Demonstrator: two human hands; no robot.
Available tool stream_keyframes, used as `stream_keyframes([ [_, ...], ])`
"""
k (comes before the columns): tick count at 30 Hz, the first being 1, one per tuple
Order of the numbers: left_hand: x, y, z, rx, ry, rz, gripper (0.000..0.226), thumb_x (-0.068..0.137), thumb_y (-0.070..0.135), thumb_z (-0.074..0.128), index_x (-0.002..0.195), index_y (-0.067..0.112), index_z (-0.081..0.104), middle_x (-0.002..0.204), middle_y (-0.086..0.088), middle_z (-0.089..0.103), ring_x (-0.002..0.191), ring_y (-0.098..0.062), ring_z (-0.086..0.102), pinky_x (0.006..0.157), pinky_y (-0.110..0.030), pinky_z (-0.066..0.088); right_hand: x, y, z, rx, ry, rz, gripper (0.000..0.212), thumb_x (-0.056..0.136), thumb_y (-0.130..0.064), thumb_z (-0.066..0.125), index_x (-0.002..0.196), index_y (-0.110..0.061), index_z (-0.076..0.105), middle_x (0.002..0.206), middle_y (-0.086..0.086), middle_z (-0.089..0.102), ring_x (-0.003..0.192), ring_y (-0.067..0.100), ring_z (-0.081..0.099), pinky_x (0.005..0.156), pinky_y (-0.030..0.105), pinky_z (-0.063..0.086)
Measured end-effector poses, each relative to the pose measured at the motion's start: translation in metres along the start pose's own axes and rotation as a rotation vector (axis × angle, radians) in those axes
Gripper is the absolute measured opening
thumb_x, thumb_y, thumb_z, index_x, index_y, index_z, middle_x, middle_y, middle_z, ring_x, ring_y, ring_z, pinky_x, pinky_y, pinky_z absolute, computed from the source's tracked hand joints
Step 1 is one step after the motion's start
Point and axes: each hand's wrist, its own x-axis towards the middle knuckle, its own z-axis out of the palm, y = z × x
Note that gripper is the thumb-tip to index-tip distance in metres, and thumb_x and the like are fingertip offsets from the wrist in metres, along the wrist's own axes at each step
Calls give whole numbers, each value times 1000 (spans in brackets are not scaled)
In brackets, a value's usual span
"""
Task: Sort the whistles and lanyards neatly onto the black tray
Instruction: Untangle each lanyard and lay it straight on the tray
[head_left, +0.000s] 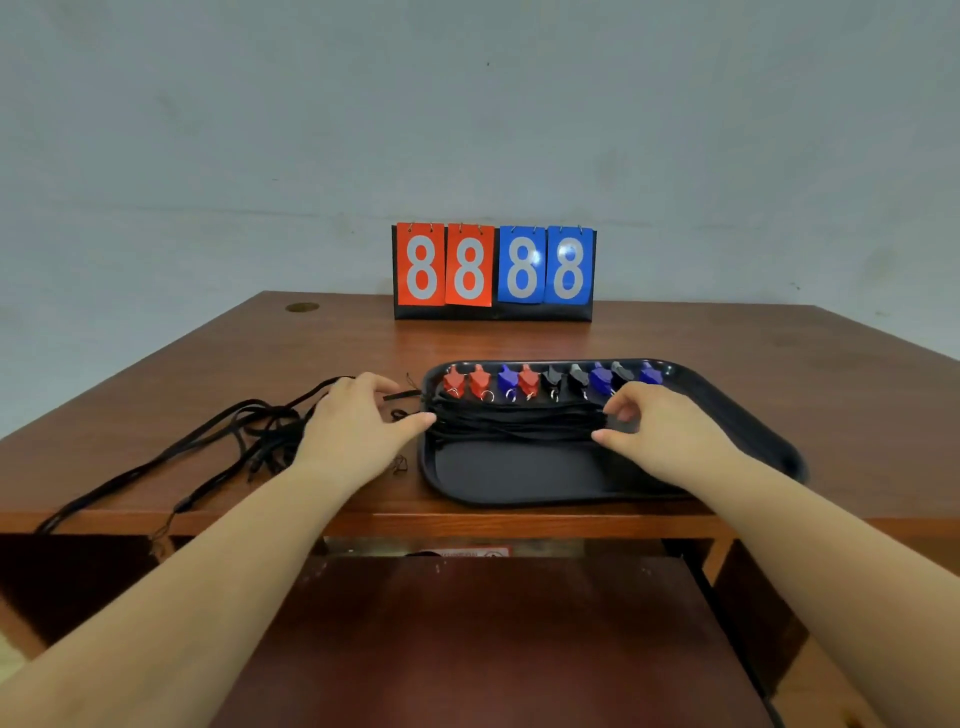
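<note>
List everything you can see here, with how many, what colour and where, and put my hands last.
Plastic whistles: nine in a row, three red, three blue, three black, along the far edge of the tray.
Bundled black cord lanyards: count unclear, black, laid across the middle of the tray.
Loose black cord lanyards: count unclear, black, tangled on the table left of the tray, trailing over the near edge.
Black plastic tray: one, black, near edge of the table.
Flip scoreboard: one, two red and two blue cards all showing 8, far side of the table.
Brown wooden table: one, brown.
Left hand: at the bundle's left end.
Right hand: at the bundle's right end.
</note>
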Motion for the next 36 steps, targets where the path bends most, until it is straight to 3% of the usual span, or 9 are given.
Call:
stream_keyframes([
  [7, -19, -34, -50, -29, -39, 144, 10, 85, 33, 64, 95, 31, 64, 94, 9, 59, 80, -4, 52, 70, -23, 38, -29, -70, -2, 58, -14, -243, 22, 85, -36, 64, 106, -28, 60, 102, -11, 58, 88, 4, 52, 77, 20, 40],
  [10, -28, -49, -52, 89, -133, 205, 17, 87, 36, 62, 103, 34, 67, 100, 10, 55, 96, -9, 53, 87, -27, 41, -38, -107, 15, 66, -56, -346, 21, 86, -37, 63, 104, -28, 63, 100, -12, 57, 89, 5, 52, 82, 23, 45],
  [14, -34, -62, -42, 219, -167, 215, 29, 91, 40, 55, 118, 34, 61, 119, 7, 49, 117, -13, 44, 103, -31, 35, -41, -147, 41, -47, -65, -432, 32, 90, -39, 57, 117, -24, 62, 118, -2, 55, 112, 16, 49, 97, 33, 42],
  [19, -34, -64, -38, 138, -94, 246, 16, 90, 36, 57, 101, 29, 66, 111, 9, 50, 114, -12, 44, 100, -28, 34, -31, -169, 61, -220, -25, -431, 37, 90, -45, 52, 119, -25, 63, 123, 1, 56, 113, 22, 45, 97, 37, 40],
  [22, -36, -69, -38, 161, -50, 289, 13, 89, 38, 57, 96, 30, 65, 113, 12, 50, 115, -11, 43, 100, -29, 30, -31, -171, 64, -160, -1, -433, 22, 91, -38, 53, 103, -25, 68, 111, -2, 61, 106, 19, 47, 93, 35, 40],
  [25, -38, -68, -38, 138, -13, 402, 21, 91, 37, 54, 109, 30, 62, 121, 13, 54, 120, -8, 42, 105, -29, 27, -35, -167, 60, 31, -4, -412, 15, 91, -33, 55, 97, -25, 67, 100, -4, 63, 99, 15, 52, 90, 32, 43],
  [28, -40, -60, -40, 23, -67, 444, 22, 94, 33, 51, 113, 27, 60, 111, 13, 61, 108, -5, 49, 98, -25, 34, -41, -162, 49, 158, -17, -381, 13, 90, -32, 58, 97, -26, 67, 95, -8, 65, 92, 8, 57, 84, 24, 44],
  [31, -41, -62, -43, 1, -125, 437, 19, 95, 33, 46, 102, 27, 64, 98, 13, 59, 97, -3, 49, 88, -20, 35, -46, -143, 31, 58, -62, -370, 12, 90, -31, 58, 95, -24, 67, 92, -9, 66, 87, 5, 57, 82, 21, 44],
  [36, -46, -73, -43, -26, -166, 396, 22, 97, 34, 42, 94, 31, 63, 94, 17, 56, 95, 0, 49, 83, -17, 34, -44, -114, 11, -85, -146, -331, 15, 88, -37, 60, 101, -30, 65, 104, -11, 64, 99, 6, 56, 96, 35, 46],
])
